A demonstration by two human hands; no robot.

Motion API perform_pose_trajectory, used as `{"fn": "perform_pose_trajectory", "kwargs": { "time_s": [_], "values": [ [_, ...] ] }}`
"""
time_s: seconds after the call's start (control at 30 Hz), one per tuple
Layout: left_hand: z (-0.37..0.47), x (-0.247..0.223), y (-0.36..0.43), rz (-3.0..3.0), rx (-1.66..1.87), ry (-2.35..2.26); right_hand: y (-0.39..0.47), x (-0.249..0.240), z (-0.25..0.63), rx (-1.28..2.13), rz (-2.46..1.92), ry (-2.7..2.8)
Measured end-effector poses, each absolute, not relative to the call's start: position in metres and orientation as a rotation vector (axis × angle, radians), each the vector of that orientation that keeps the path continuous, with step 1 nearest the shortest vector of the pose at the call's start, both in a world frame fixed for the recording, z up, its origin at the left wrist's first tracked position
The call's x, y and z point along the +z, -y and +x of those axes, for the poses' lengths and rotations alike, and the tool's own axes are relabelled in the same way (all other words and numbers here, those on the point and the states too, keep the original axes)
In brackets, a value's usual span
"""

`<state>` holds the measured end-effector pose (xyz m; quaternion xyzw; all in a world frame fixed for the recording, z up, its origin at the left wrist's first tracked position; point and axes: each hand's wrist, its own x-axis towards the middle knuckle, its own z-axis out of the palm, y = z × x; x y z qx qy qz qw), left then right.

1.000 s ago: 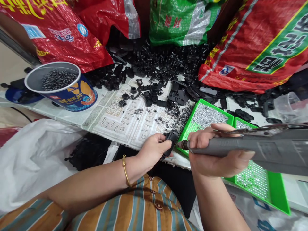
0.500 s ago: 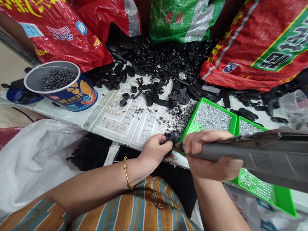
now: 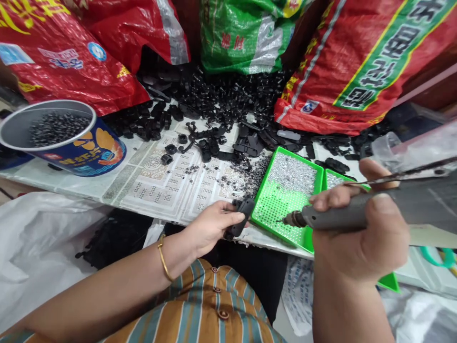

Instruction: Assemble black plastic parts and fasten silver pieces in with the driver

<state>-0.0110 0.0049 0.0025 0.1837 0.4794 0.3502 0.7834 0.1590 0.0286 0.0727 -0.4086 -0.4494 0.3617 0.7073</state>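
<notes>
My left hand (image 3: pixel 210 224) pinches a black plastic part (image 3: pixel 243 216) between thumb and fingers at the table's front edge. Wrapped around a grey electric screwdriver (image 3: pixel 342 212) is my right hand (image 3: pixel 360 238). The tool lies nearly level, its bit pointing left over the perforated floor of a green tray (image 3: pixel 264 183). Silver screws (image 3: pixel 291 170) cover the tray's back part. Whether the bit touches the tray or carries a screw is too small to tell.
A blue tub (image 3: pixel 107 152) of small dark pieces stands at the left. Black plastic parts (image 3: pixel 228 95) are heaped at the back, before red sacks (image 3: pixel 332 71) and a green sack (image 3: pixel 232 33). A second green tray (image 3: pixel 325 178) is partly hidden behind my right hand.
The screwdriver has drawn away from the black part to the right, and its bit is now over the green tray. My left hand still holds the part, now tilted differently. The view has shifted.
</notes>
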Motion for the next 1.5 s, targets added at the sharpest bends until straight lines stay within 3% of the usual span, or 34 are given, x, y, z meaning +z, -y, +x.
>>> {"fn": "perform_pose_trajectory", "kwargs": {
  "time_s": [0.17, 0.57, 0.9, 1.23, 1.5],
  "values": [
    [-0.014, 0.008, -0.010, 0.511, 0.663, -1.000, -0.027, 0.051, 0.182, 0.572, -0.965, 0.948],
    [-0.002, -0.002, -0.008, 0.610, 0.759, -1.143, -0.040, 0.019, 0.186, 0.580, -0.921, 0.898],
    [0.002, -0.002, -0.007, 0.572, 0.768, -1.151, -0.040, 0.015, 0.186, 0.585, -0.906, 0.935],
    [0.007, -0.003, -0.006, 0.542, 0.797, -1.205, -0.031, 0.044, 0.180, 0.704, -0.801, 0.966],
    [0.006, -0.004, -0.006, 0.543, 0.810, -1.190, -0.022, 0.029, 0.181, 0.634, -0.929, 0.946]
  ]
}}
